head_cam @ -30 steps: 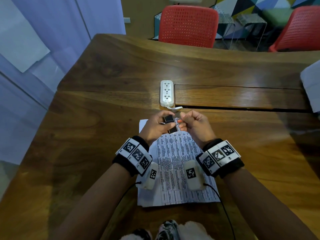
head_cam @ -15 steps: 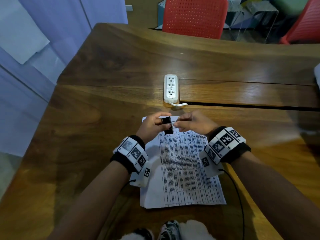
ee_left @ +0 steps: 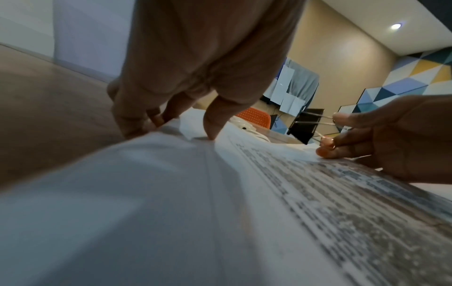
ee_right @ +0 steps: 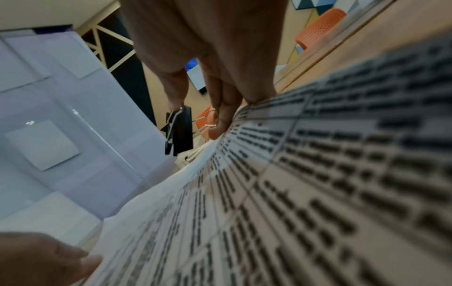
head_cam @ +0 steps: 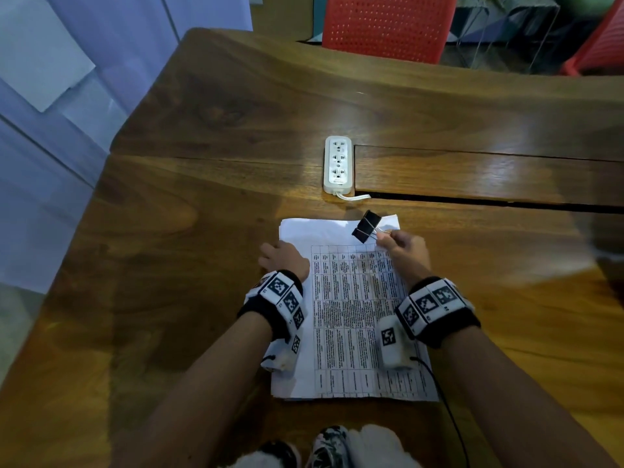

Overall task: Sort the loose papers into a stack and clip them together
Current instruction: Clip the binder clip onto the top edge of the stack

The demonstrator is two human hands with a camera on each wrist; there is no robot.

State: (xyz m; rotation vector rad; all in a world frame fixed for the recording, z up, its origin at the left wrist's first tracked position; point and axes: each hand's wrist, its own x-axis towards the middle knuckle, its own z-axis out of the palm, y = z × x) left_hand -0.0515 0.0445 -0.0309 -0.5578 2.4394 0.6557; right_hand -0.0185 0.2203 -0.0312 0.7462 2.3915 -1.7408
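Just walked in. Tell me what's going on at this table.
A person is clipping papers together. Their right hand pinches the wire handles of a black binder clip, held just above the far right corner of the stack of papers and not yet on it. Their left hand grips the stack's far left edge, thumb on top. The stack lies on the wooden table, near a white power strip.

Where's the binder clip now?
In the head view the binder clip is over the far-right corner of the paper stack, pinched by its wire handles in the right hand, near the power strip.
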